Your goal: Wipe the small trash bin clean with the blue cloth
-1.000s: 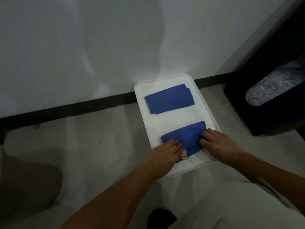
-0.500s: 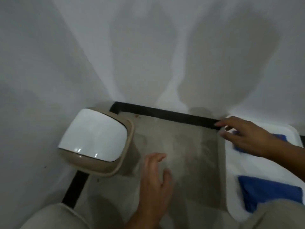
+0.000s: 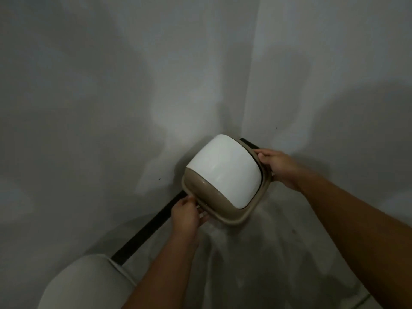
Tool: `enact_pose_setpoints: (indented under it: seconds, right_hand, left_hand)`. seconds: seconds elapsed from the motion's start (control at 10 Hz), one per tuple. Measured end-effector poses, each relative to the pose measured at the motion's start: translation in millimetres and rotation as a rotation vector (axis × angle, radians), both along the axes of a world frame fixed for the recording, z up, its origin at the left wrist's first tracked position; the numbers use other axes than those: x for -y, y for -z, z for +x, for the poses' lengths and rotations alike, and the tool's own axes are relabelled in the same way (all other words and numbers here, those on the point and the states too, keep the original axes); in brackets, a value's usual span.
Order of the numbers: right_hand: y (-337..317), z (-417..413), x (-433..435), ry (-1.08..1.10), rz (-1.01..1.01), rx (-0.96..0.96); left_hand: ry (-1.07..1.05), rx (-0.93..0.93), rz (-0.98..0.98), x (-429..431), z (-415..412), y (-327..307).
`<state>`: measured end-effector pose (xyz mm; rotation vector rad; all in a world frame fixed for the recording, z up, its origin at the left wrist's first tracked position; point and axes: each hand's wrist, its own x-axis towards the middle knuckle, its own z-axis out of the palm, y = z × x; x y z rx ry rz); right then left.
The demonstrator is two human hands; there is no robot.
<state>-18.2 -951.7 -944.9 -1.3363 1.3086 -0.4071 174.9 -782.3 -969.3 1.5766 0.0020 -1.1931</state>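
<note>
The small trash bin (image 3: 225, 172) has a beige body and a white swing lid, and it stands in the corner where two white walls meet. My left hand (image 3: 186, 216) grips the bin's rim at its near-left edge. My right hand (image 3: 277, 166) holds the rim on the far-right side. Both hands are closed on the rim. No blue cloth is in view.
A black skirting strip (image 3: 145, 230) runs along the foot of the left wall. White walls close in behind and to the left of the bin. Grey concrete floor (image 3: 278, 253) spreads to the right and front. My knee in light trousers (image 3: 87, 284) is at the lower left.
The view swung left, away from the white tray with the blue cloths. Both hands left the tray area, reached the bin and took hold of its rim.
</note>
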Motion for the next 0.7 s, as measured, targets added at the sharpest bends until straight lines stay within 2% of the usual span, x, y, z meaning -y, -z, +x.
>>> enact_pose_setpoints:
  seconds: [0.4, 0.7]
  right_hand:
    - [4.7, 43.0, -16.3, -0.071, 0.023, 0.033]
    - [7.9, 44.9, -16.3, 0.002, 0.026, 0.082]
  left_hand:
    - [-0.085, 0.196, -0.013, -19.6, 38.0, 8.3]
    - [-0.087, 0.208, -0.033, -17.4, 39.5, 11.7]
